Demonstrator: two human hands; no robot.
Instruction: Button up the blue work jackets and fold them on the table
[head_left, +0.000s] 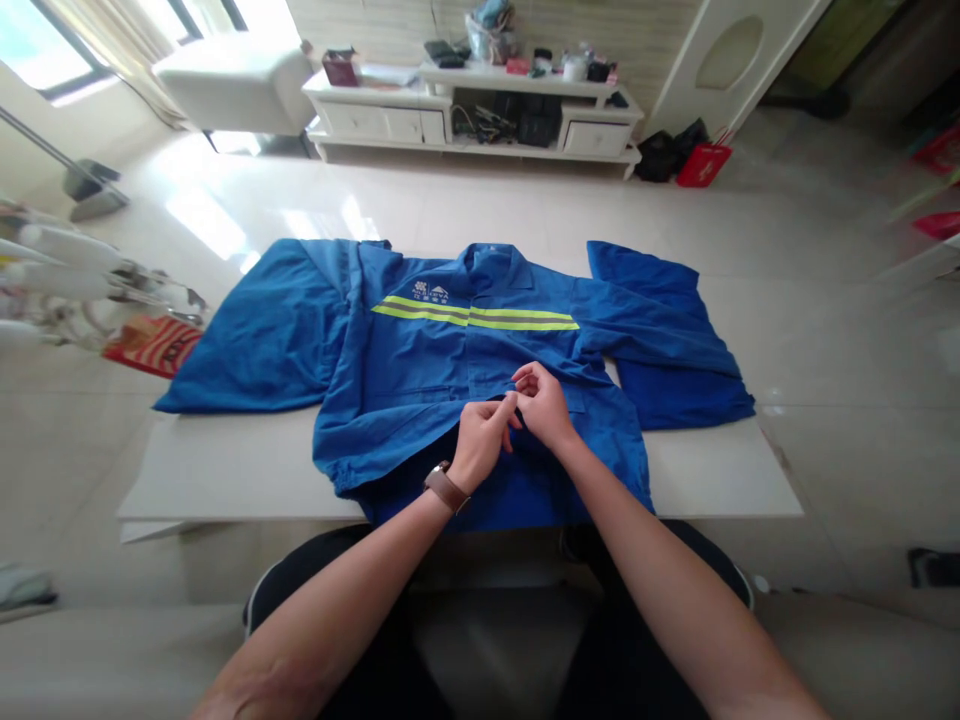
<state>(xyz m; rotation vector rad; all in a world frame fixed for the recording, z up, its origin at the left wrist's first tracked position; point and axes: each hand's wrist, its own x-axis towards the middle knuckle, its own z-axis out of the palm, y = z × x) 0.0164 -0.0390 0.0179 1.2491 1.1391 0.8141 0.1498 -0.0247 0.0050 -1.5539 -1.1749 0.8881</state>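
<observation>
If L hand [478, 441], pinching jacket [409, 361], loosens, cloth below it may sag & crease; can't tell if R hand [545, 405] grips.

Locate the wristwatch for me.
In the head view, the wristwatch is strapped around the person's left wrist, just behind the left hand, over the lower part of the blue jacket.

Far wall: white cabinet [365, 122], small items crowding its top, dark red box [340, 68] among them | floor beside it: red bag [703, 166], black bag [658, 157] | by the window [46, 48]: padded white seat [229, 85], pale curtain [124, 42] | this side: grey dustpan [97, 192], red striped bag [154, 344], blurred white pieces [71, 245], perhaps a rack from where I stand
</observation>
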